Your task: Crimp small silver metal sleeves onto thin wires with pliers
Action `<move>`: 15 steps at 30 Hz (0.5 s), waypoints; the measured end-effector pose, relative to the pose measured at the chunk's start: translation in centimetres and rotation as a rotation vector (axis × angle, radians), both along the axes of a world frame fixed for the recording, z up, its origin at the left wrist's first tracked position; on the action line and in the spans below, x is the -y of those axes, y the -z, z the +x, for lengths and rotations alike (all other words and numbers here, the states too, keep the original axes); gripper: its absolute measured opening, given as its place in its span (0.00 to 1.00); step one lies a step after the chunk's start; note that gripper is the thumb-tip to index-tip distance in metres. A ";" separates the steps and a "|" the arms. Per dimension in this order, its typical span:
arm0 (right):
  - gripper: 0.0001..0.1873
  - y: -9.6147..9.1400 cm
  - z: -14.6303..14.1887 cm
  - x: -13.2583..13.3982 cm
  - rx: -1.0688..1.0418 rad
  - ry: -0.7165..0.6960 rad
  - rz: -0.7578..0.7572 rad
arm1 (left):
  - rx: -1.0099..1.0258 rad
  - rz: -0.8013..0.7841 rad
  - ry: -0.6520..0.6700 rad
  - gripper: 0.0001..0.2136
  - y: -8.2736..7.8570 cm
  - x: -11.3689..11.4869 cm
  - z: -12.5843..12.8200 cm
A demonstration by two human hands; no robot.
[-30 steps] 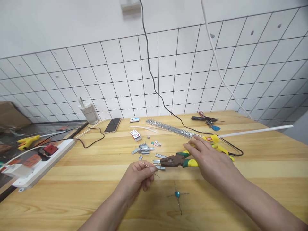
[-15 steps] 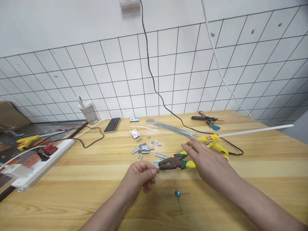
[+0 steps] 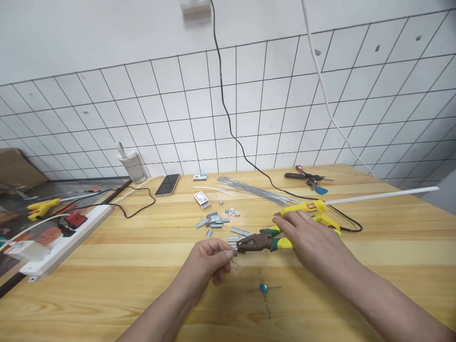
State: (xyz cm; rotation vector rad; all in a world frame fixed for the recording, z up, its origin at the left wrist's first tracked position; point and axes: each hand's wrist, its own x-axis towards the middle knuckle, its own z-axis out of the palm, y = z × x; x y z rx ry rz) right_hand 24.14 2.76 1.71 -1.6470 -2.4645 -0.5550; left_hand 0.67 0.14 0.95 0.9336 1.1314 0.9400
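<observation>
The left hand (image 3: pixel 208 263) pinches a short length of thin wire (image 3: pixel 228 251) between thumb and fingertips, closed lightly on it and raised just off the wooden table (image 3: pixel 107 266) — high enough, it seems, to bring the wire's free end level with the nose of the pliers (image 3: pixel 261 240). The right hand (image 3: pixel 309 237) lies over the pliers' green-and-yellow handles, fingers curled around them; whether the handles are squeezed together cannot be told, because the hand covers them. The rusty nose points toward the wire and sits just beside it.

Near the person, a blue bead (image 3: pixel 263 288) threaded on crossed wires lies flat on the table. Beyond the pliers lie scattered staple strips (image 3: pixel 213 221), a bundle of straight wire rods (image 3: pixel 254 191) and a yellow glue gun (image 3: pixel 313 211) with its long white stick — all within easy reach. A phone (image 3: pixel 167 184) and a white power strip (image 3: pixel 53 244) lie off to the left.
</observation>
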 end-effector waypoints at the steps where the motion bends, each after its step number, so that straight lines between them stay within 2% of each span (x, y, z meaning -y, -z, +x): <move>1: 0.29 0.0 0.0 0.0 0.004 0.000 0.002 | -0.007 0.003 -0.006 0.13 0.0 0.0 0.0; 6: 0.26 -0.2 -0.2 0.1 0.016 0.030 -0.004 | -0.096 0.034 -0.051 0.13 0.2 0.1 0.3; 8: 0.25 -0.4 -0.4 0.2 0.014 0.034 -0.039 | -0.143 0.094 -0.079 0.11 0.2 0.1 0.3; 11: 0.24 -0.5 -0.6 0.3 -0.008 0.046 -0.145 | -0.310 0.359 -0.093 0.08 -0.1 -0.1 0.0; 13: 0.24 -0.6 -0.4 0.5 -0.043 0.038 -0.259 | -0.492 0.603 -0.065 0.06 -0.2 -0.1 -0.5; 15: 0.23 -0.8 0.0 0.7 -0.111 -0.004 -0.388 | -0.633 0.782 -0.003 0.06 -0.2 0.0 -1.2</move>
